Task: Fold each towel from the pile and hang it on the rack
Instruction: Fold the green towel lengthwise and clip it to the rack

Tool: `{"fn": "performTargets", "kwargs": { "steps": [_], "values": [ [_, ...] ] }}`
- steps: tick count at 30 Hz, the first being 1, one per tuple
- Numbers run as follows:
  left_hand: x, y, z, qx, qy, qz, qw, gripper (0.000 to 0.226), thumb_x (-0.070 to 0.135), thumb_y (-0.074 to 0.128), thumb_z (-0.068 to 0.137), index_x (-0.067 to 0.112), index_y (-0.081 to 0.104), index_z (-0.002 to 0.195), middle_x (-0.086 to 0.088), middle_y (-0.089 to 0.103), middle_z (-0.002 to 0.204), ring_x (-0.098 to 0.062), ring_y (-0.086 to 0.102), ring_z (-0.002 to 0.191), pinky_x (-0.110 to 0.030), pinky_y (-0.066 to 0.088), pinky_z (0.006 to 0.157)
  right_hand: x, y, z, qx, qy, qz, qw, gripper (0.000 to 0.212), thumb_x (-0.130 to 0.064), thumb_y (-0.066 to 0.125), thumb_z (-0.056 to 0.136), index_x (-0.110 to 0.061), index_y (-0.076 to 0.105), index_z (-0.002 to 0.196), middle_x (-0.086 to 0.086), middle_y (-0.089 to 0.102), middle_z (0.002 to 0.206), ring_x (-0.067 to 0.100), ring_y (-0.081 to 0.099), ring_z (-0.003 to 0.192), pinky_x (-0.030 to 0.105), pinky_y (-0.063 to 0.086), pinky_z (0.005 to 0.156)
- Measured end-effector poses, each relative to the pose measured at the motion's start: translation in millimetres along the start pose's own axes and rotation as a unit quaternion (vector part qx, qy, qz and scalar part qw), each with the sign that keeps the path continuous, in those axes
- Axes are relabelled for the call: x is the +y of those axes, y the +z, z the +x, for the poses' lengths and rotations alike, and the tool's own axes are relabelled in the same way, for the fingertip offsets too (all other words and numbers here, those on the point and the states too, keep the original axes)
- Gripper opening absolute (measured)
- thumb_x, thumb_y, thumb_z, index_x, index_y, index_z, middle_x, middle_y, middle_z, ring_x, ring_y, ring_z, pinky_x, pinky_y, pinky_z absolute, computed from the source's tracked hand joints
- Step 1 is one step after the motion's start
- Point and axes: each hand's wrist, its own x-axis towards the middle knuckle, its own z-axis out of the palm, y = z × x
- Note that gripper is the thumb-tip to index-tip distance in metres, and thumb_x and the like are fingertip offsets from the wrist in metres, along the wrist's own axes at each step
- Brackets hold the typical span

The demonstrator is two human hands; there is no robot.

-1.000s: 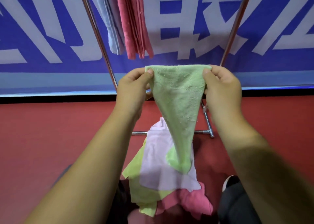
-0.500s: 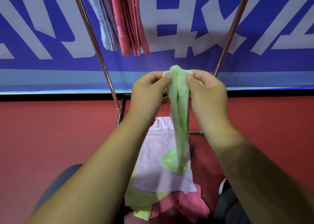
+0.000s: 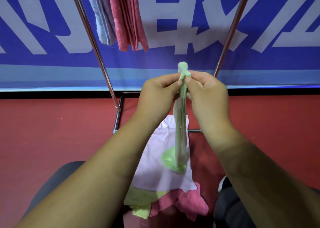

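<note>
Two bare hands pinched one light green terry towel [image 3: 181, 123] at its top.

Head view: the left hand [image 3: 158, 96] and right hand [image 3: 207, 93] met, fingertips clamped on the gathered upper edge, a small tuft poking above the grip. Below the grip the narrow folded strip hung down, its tail above a pale pink cloth [image 3: 161, 160] topping the floor pile with yellow-green [image 3: 138, 201] and deep pink [image 3: 181, 205] pieces. Above and left of the grip, folded blue [image 3: 102, 18] and red towels [image 3: 126, 18] hung on the chrome rack [image 3: 94, 42].
</note>
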Motion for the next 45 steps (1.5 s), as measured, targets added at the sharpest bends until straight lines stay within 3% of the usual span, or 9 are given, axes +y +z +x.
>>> {"fn": "performTargets", "kwargs": {
  "steps": [5,14,24,30,33,35,37,42,45],
  "values": [
    [2.6,0.0,2.2,0.004,0.010,0.026,1.000,0.036,-0.003,0.053,0.103,0.013,0.083,0.116,-0.004,0.083,0.105,-0.017,0.079,0.104,-0.038,0.065,0.093,0.6,-7.4,4.9,-0.020,-0.001,0.005,1.000,0.017,-0.020,0.068,0.102,-0.027,0.083,0.106,-0.003,0.084,0.100,0.017,0.081,0.099,0.049,0.063,0.097],
    [0.5,-4.1,4.0,0.056,0.057,0.085,0.993,0.017,0.006,0.078,0.094,0.010,0.083,0.109,-0.003,0.082,0.092,-0.011,0.079,0.084,-0.026,0.064,0.074,4.0,-9.8,6.3,-0.060,-0.003,0.016,0.998,0.018,-0.022,0.071,0.101,-0.021,0.083,0.114,0.000,0.084,0.102,0.019,0.081,0.103,0.050,0.062,0.100],
    [-0.9,-5.5,7.0,0.072,0.124,0.218,0.965,0.021,0.026,0.084,0.086,0.024,0.068,0.099,0.008,0.072,0.101,-0.015,0.071,0.087,-0.044,0.063,0.081,-0.6,-16.0,5.4,-0.076,0.037,0.101,0.991,0.017,-0.009,0.068,0.104,-0.006,0.078,0.117,0.014,0.083,0.102,0.027,0.082,0.098,0.040,0.066,0.091],
    [10.6,-22.4,13.6,0.013,0.121,0.259,0.958,0.044,0.037,0.078,0.095,0.036,0.060,0.136,0.010,0.063,0.128,0.001,0.067,0.097,-0.016,0.055,0.087,-7.0,-20.2,12.8,-0.081,0.029,0.107,0.991,0.018,-0.010,0.061,0.108,-0.005,0.075,0.119,0.016,0.083,0.101,0.027,0.082,0.096,0.039,0.066,0.088],
    [9.4,-27.9,17.4,-0.038,0.017,0.115,0.992,0.067,0.040,0.073,0.099,0.024,0.044,0.157,0.005,0.064,0.141,-0.001,0.068,0.120,-0.026,0.054,0.104,-9.3,-22.7,15.1,-0.097,0.009,0.087,0.991,0.018,-0.011,0.060,0.109,-0.010,0.076,0.117,0.014,0.083,0.103,0.027,0.081,0.098,0.040,0.065,0.089],
    [6.9,-29.5,19.6,-0.066,-0.007,0.042,0.997,0.058,0.028,0.071,0.101,0.012,0.050,0.152,-0.006,0.071,0.138,-0.018,0.069,0.127,-0.045,0.052,0.113,-11.1,-26.3,16.3,-0.103,-0.007,0.072,0.992,0.018,-0.013,0.061,0.109,-0.012,0.077,0.117,0.012,0.083,0.105,0.028,0.081,0.101,0.043,0.065,0.091],
    [9.0,-29.2,19.5,-0.077,0.005,0.026,0.997,0.039,0.018,0.069,0.103,0.006,0.061,0.140,-0.012,0.074,0.132,-0.029,0.070,0.126,-0.051,0.052,0.113,-13.8,-30.5,17.8,-0.093,-0.014,0.069,0.993,0.018,-0.015,0.061,0.109,-0.013,0.078,0.116,0.011,0.084,0.105,0.027,0.081,0.101,0.043,0.065,0.091],
    [16.7,-24.8,17.1,-0.051,0.037,0.034,0.997,0.008,0.016,0.072,0.101,0.011,0.073,0.107,-0.006,0.076,0.102,-0.017,0.070,0.093,-0.036,0.059,0.085,-17.9,-38.4,21.9,-0.054,-0.024,0.069,0.996,0.019,-0.017,0.064,0.107,-0.011,0.079,0.117,0.011,0.083,0.105,0.029,0.081,0.103,0.052,0.065,0.094],
    [23.2,-18.1,13.5,-0.058,0.079,0.031,0.995,0.002,0.012,0.068,0.103,0.014,0.068,0.102,-0.003,0.070,0.094,-0.014,0.063,0.085,-0.028,0.053,0.072,-19.6,-40.2,22.6,-0.034,-0.023,0.080,0.996,0.018,-0.019,0.066,0.106,-0.010,0.079,0.114,0.012,0.083,0.105,0.032,0.080,0.102,0.053,0.066,0.092]
  ]
}}
